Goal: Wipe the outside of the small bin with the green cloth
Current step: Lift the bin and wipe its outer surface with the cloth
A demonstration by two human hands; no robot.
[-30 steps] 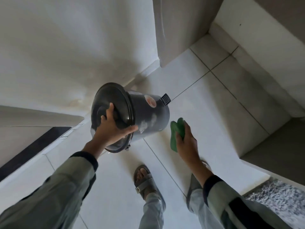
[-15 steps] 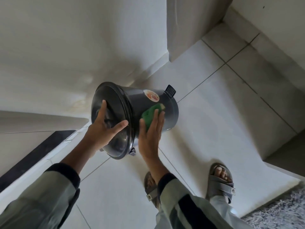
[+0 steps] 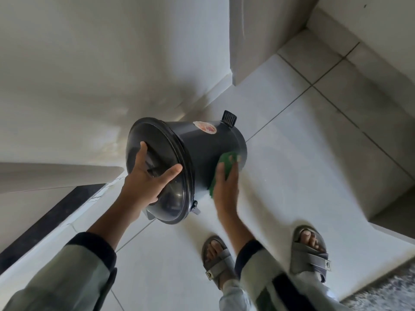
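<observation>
Two bare hands were working on one small dark bin (image 3: 202, 151) near the middle of the frame. The bin was held in the air above the pale tiled floor (image 3: 303, 176), tilted on its side, with its lid end turned to the lower left and its base to the upper right.

At the lower left of the frame a grey-green sleeve with a dark cuff (image 3: 89, 248) led up to the left hand (image 3: 146, 182). This hand lay flat against the shiny domed lid (image 3: 173, 198), its fingers spread wide apart; the thumb pointed to the right, toward the lid's rim, and the other fingers pointed upward over the dome. A small grey hinge part (image 3: 195, 208) stuck out below the lid rim.

On the upper side of the bin body there was a round sticker (image 3: 204, 127), and further right a small ribbed black pedal (image 3: 229, 117) stood out near the base.

To the right of the bin, the right hand (image 3: 225, 187) pressed the green cloth (image 3: 221, 173) against the lower right side of the bin wall. Its fingers were held together and stretched along the cloth; the fingertips looked blurred.

At the bottom of the frame two feet in grey strap sandals (image 3: 311, 254) stood on the tiles, and a speckled mat (image 3: 386, 292) showed in the lower right corner.
</observation>
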